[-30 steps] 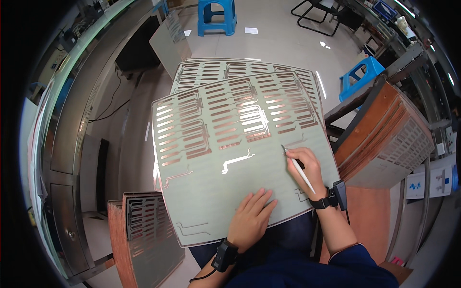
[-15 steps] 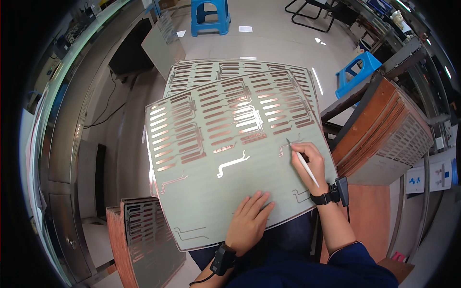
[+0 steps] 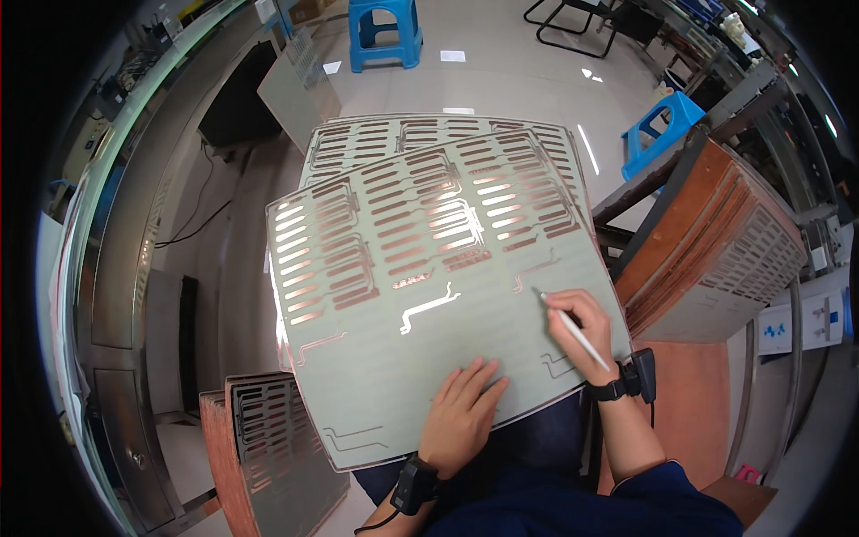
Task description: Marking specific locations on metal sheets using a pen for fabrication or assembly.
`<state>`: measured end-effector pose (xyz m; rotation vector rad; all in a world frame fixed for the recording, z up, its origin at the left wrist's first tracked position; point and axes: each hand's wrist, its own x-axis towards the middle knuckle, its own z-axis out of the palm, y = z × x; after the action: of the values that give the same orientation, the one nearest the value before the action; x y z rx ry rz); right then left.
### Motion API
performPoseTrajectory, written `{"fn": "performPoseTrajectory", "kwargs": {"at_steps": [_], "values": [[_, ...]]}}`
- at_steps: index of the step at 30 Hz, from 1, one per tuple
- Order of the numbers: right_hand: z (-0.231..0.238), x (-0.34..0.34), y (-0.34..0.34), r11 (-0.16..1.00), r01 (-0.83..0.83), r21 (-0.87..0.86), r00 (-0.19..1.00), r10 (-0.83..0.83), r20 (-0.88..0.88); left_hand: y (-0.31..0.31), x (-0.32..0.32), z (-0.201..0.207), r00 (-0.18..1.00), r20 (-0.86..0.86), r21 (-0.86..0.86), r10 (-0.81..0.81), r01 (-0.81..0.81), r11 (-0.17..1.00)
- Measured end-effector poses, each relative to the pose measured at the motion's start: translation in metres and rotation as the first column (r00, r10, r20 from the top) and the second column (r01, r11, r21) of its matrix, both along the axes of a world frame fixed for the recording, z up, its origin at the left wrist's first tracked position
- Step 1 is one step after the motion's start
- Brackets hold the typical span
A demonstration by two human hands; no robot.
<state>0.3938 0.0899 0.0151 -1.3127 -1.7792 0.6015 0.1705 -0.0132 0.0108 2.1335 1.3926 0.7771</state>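
Observation:
A large pale green flexible sheet (image 3: 394, 349) with rows of copper strips and thin traces lies across my lap. My left hand (image 3: 463, 412) rests flat on its near edge, fingers together, holding it down. In my right hand (image 3: 586, 331) is a thin white pen-like tool (image 3: 573, 329), its tip touching the sheet near a copper trace at the right side. A second similar sheet (image 3: 358, 141) lies underneath and sticks out at the far edge. Both wrists wear black bands.
A stack of similar sheets on brown boards (image 3: 716, 242) stands at my right. Another stack (image 3: 268, 438) leans at lower left. Two blue stools (image 3: 385, 31) (image 3: 662, 130) stand on the floor beyond. A metal cabinet (image 3: 116, 295) runs along the left.
The top sheet has shifted and turned a little on my lap. My right hand with the tool has moved slightly along the sheet's right side; my left hand stays pressed near the edge.

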Motion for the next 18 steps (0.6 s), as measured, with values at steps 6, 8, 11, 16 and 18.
{"fn": "performPoseTrajectory", "kwargs": {"at_steps": [6, 8, 11, 16, 18], "values": [[-0.005, -0.004, 0.006, 0.999, 0.029, 0.026, 0.999, -0.029, 0.015, 0.000, 0.000, 0.000, 1.000, -0.017, 0.028, 0.008, -0.007, 1.000], [-0.005, -0.005, 0.007, 0.999, 0.046, 0.006, 0.999, -0.046, -0.005, 0.000, -0.001, -0.001, 1.000, -0.024, 0.024, 0.003, -0.002, 1.000], [-0.003, -0.004, 0.005, 1.000, -0.005, 0.020, 1.000, 0.005, 0.020, -0.001, 0.000, -0.001, 1.000, -0.017, 0.025, 0.009, -0.009, 1.000], [0.000, -0.012, 0.008, 0.998, 0.062, -0.026, 0.998, -0.062, 0.006, 0.000, -0.002, 0.001, 1.000, -0.022, 0.037, 0.011, -0.011, 0.999], [0.000, -0.021, 0.008, 1.000, -0.023, -0.004, 1.000, 0.023, -0.006, 0.000, -0.002, 0.001, 0.999, -0.032, 0.037, 0.012, -0.011, 0.999]]}}
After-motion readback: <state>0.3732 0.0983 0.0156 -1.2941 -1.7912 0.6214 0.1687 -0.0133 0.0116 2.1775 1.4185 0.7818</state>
